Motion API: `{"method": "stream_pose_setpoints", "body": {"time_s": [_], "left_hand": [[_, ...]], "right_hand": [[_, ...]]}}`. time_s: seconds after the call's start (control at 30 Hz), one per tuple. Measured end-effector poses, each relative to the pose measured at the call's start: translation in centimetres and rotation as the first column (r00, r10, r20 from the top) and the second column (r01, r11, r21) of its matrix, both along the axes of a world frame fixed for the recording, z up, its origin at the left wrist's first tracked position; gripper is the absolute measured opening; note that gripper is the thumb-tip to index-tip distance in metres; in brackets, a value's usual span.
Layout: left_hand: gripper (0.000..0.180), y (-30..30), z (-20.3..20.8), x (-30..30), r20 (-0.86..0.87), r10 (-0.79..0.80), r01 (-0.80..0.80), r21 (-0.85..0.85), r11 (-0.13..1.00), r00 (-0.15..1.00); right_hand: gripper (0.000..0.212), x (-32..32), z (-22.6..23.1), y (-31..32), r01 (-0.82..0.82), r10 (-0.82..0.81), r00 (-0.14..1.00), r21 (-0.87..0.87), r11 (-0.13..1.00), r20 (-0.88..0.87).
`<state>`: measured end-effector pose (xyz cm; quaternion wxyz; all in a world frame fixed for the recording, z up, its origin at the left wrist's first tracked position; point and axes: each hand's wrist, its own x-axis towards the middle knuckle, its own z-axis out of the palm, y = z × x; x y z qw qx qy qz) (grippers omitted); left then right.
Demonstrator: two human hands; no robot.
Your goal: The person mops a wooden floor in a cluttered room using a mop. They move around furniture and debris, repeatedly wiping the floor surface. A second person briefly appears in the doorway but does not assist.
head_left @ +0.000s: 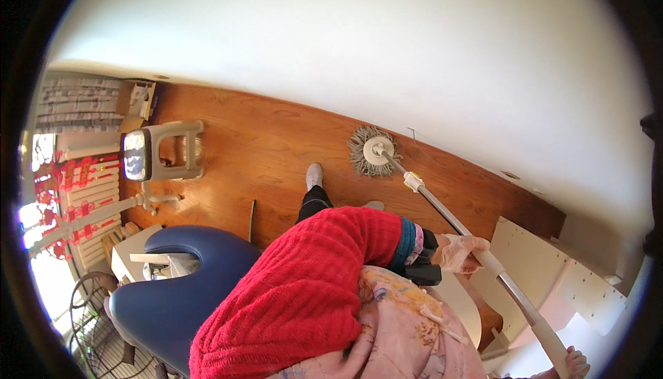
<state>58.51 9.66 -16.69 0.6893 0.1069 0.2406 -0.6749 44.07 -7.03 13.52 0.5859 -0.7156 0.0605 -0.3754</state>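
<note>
A spin mop with a round white head [377, 150] and grey string fringe lies flat on the wooden floor, close to the wall. Its metal pole [442, 208] slants down toward the lower right. My left hand [464, 253], below a red knitted sleeve with a teal cuff, wraps round a pale grip partway along the pole. A whitish, thin covering shows on that hand. Lower down, at the right rim, my right hand [577, 363] closes round the pole's end grip. A black device sits at my left wrist. A patterned pink cloth covers my front.
A grey stool [173, 151] stands at the left, near a cardboard box [141, 99] and curtain. A dark blue padded chair [200, 268] is beside my left arm. White panels [528, 261] stand at the right. The white wall [359, 41] borders the floor.
</note>
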Motion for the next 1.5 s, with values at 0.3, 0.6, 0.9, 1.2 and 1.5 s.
{"method": "stream_pose_setpoints", "body": {"time_s": [0.3, 0.6, 0.9, 1.2, 1.5], "left_hand": [[0.026, 5.9, -2.8, 2.3, -0.087, 0.165, -0.164, 0.017, 0.986, 0.982], [0.027, 17.7, -8.1, 5.7, -0.142, 0.498, -0.464, 0.216, 0.859, 0.856], [0.03, 30.7, -12.6, 7.8, 0.068, 0.774, -0.73, 0.393, 0.559, 0.629], [0.023, 45.1, -20.5, 1.9, 0.1, 0.957, -0.844, 0.503, 0.187, 0.271], [0.017, 52.7, -26.5, -6.7, 0.286, 0.886, -0.601, 0.8, -0.01, 0.366]], "right_hand": [[0.014, 5.7, -1.5, 4.2, -0.231, 0.231, 0.973, 0.001, 0.973, 0.006], [0.022, 12.2, -8.3, 10.5, -0.395, 0.399, 0.897, 0.06, 0.917, -0.19], [0.014, 21.2, -14.3, 22.8, -0.7, 0.72, 0.663, 0.17, 0.694, -0.206], [0.008, 24.0, -22.5, 36.4, -0.828, 0.922, 0.358, 0.406, 0.386, -0.148], [0.01, 23.8, -27.1, 40.3, -0.821, 0.987, 0.004, 0.564, 0.095, -0.16]]}}
